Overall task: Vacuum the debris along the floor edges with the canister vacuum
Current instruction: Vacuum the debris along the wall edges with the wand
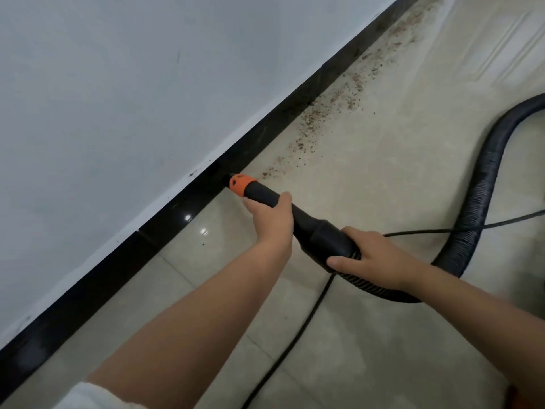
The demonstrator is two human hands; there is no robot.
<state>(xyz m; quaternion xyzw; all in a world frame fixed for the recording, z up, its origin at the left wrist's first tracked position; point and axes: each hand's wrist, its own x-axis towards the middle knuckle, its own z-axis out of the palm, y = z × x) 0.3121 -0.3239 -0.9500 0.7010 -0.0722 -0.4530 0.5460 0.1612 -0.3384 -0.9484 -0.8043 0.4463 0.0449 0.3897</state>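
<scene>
A: so what's the room like?
B: plain pale wall [118,98] with a glossy black baseboard [165,216] along its bottom edge, beige tile floor [368,187] catching a couple light glints, white paneled door [507,45] far right corner.

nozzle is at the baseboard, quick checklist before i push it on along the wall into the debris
1. Left hand grips the nozzle tube: ok.
2. Right hand holds the hose at its cuff: ok.
3. Orange nozzle tip at the black baseboard: ok; contact with the floor: cannot tell.
4. Debris lies ahead along the edge, uncollected: not ok.
5. Power cord runs under the hose near the path: not ok.
6. Suction running: cannot tell.
</scene>
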